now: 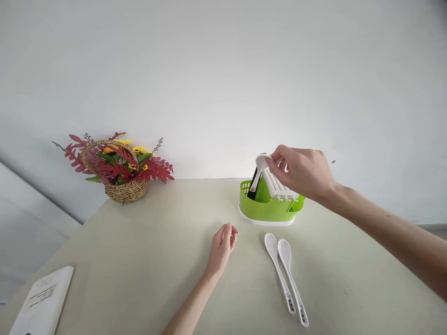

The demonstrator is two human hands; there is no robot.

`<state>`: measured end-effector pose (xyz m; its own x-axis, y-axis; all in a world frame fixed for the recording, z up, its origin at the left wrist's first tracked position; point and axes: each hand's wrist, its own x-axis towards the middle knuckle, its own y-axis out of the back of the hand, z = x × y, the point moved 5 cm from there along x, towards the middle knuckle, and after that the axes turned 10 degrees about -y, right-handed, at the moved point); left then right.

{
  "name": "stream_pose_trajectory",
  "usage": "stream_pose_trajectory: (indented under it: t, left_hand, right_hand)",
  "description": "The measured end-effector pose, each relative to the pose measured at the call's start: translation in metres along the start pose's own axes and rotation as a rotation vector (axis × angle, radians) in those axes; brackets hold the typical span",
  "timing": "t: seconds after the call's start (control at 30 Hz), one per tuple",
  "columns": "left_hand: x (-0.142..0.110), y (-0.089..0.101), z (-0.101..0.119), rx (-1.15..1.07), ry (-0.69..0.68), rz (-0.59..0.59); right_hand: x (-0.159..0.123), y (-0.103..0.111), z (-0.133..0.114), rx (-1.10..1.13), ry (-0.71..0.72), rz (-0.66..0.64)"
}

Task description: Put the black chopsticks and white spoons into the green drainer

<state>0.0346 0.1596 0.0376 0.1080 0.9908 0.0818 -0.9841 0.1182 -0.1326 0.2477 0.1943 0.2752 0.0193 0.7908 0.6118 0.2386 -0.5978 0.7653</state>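
Note:
A white spoon is pinched at its bowl by my right hand, handle pointing down into the left part of a green cutlery holder. Behind its handle stands a dark, flat item whose kind I cannot make out. The holder has a white slatted rack and a white base. My left hand rests on the table with fingers curled in, apart from the holder. Two white spoons lie side by side in front of the holder, handles toward me.
A wicker basket of red and yellow artificial flowers stands at the back left, near the wall. On the table's front left corner lies a white flat object with dark lines on it.

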Motion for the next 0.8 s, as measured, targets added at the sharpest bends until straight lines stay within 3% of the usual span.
stream_pose_trajectory:
  t: [0.17,0.3,0.47,0.8]
  left_hand:
    - [0.000,-0.001,-0.002,-0.008,-0.002,-0.012]
    - [0.001,-0.001,-0.007,-0.021,-0.004,-0.033]
    - [0.001,-0.002,-0.009,-0.033,-0.023,-0.042]
    - [-0.002,-0.005,-0.006,-0.043,-0.013,-0.053]
  right_hand:
    - [0.000,-0.046,-0.008,-0.195,0.070,-0.123]
    - [-0.002,-0.071,-0.020,-0.285,0.102,-0.236]
    - [-0.006,-0.089,-0.036,-0.360,0.129,-0.399]
    - [-0.006,-0.114,-0.038,-0.419,0.100,-0.477]
